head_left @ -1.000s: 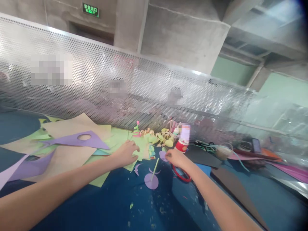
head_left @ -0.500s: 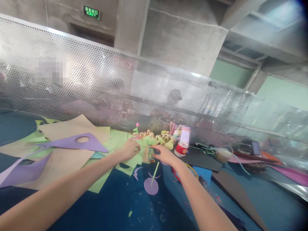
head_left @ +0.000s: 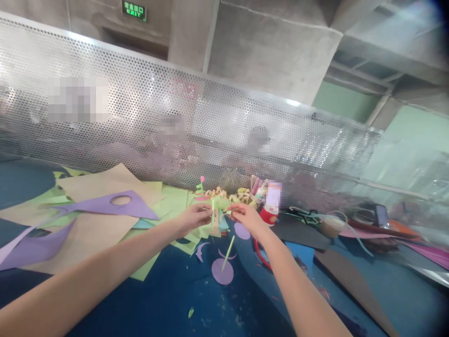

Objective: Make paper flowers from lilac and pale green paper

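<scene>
My left hand is closed in a pinch on a narrow light green paper strip, which stands upright at its fingertips. Just to the right, my right hand is loosely curled with its fingers apart; I make out nothing in it. Between and behind the hands lie green paper pieces. Below them on the blue tabletop rests a purple paper disc with a pale green strip standing from it. A second purple disc is partly under my right hand. Purple crescent scraps lie nearby.
Sheets of brown paper and purple paper with cut-outs spread at left. Behind my hands are curled scraps and a red container. Dark sheets lie at right. A perforated metal screen borders the table.
My left hand has moved slightly right and now pinches a green strip. My right hand has lifted a little and shifted right, uncovering more of the second purple disc.
</scene>
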`<state>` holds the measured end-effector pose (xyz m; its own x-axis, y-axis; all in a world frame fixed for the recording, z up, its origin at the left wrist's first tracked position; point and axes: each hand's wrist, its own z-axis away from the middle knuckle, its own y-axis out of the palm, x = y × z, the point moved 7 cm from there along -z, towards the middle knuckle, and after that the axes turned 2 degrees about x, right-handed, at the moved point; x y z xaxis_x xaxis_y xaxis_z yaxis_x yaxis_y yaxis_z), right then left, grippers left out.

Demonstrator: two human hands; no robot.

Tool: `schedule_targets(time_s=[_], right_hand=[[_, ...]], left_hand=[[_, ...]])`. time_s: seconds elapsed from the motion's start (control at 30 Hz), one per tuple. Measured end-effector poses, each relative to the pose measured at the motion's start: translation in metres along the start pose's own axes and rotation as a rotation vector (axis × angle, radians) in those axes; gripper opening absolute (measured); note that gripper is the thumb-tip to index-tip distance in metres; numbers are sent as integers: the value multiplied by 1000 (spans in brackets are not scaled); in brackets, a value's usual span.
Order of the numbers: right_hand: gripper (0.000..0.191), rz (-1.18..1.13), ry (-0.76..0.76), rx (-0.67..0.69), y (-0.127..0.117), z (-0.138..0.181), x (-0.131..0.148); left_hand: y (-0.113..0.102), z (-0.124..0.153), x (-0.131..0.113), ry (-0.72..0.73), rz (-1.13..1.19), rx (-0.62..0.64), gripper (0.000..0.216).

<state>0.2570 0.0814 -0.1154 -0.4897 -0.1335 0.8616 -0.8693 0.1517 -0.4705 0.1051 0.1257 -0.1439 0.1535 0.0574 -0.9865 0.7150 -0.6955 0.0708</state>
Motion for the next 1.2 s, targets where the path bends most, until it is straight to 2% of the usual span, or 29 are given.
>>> schedule_targets(time_s=[0.1,0.23,0.4,0.53,0.63,0.8,0.93,1.1,1.2], right_hand=[[20,-79,21,85,22,5,8],[25,-98,59,184,44,14,17],[21,-3,47,209,42,21,27],[16,111,1,224,36,20,25],[19,165,-39,227,36,16,25],[23,254,-165,171,35,17,44],[15,308,-273,81,34,20,57],[23,277,-297,-29,28,13,49],[27,245,-303,-49,24,10,47]], left_hand=[[3,1,-2,7,44,-10,31],[-1,0,1,44,31,-92,27],[0,2,0,55,12,-118,27],[4,2,-6,51,25,-88,29],[4,1,-9,60,41,-94,27],[-3,2,-7,16,86,-155,28],[-7,3,-7,32,57,-188,28],[-6,1,-9,80,-37,-224,32],[4,2,-15,104,-81,-166,35]])
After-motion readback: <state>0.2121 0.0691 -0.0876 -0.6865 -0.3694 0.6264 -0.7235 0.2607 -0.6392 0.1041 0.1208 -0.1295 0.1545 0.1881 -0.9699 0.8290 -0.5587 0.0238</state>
